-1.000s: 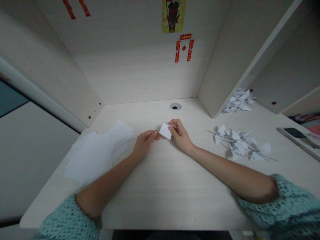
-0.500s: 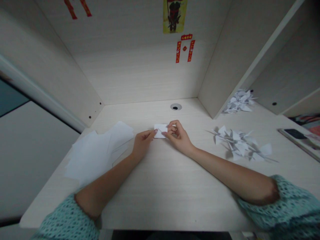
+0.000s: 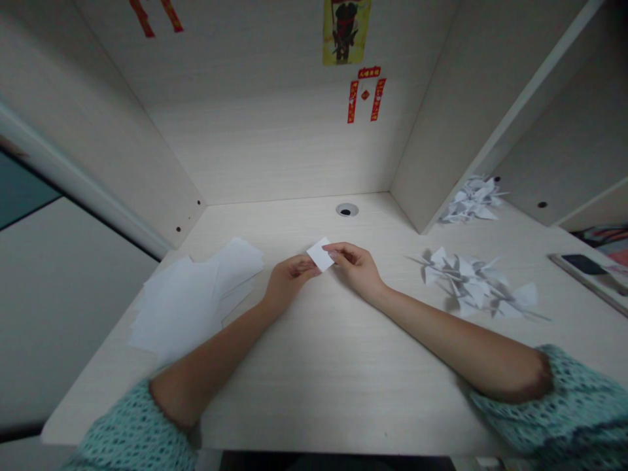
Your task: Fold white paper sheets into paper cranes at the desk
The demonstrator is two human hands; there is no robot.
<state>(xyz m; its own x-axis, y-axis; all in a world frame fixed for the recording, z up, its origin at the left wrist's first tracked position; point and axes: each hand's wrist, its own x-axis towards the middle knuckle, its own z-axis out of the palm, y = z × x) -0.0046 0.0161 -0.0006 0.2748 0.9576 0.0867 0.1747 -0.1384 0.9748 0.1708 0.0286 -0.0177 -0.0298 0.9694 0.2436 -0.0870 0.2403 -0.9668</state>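
Sleeves: two mint-green openwork knit cuffs (image 3: 564,399), pushed up around the forearms at the near edge
Counter: pale wood-grain surface (image 3: 304,386) beneath both forearms
Left hand: bare left hand (image 3: 287,281), its fingers pinching the lower left side of the paper
Right hand: bare right hand (image 3: 362,269), thumb and bent fingers grasping the paper's right corner
Paper: small white paper square (image 3: 320,255), tilted like a diamond between the two hands, above the middle of the counter; whether it touches the surface I cannot tell
Left stack: loose, overlapping white paper sheets (image 3: 181,301), fanned out beside the left forearm
Right pile: pointed white folded-paper pieces (image 3: 473,281), heaped beyond the right forearm
Far pile: more pointed white paper pieces (image 3: 471,199), partly behind the pale upright panel (image 3: 441,150)
Cable hole: round grey-rimmed grommet (image 3: 347,209) near the back wall
Back wall: red paper strips with gold markings (image 3: 377,99), below a yellow rectangular picture (image 3: 360,39) with a dark figure
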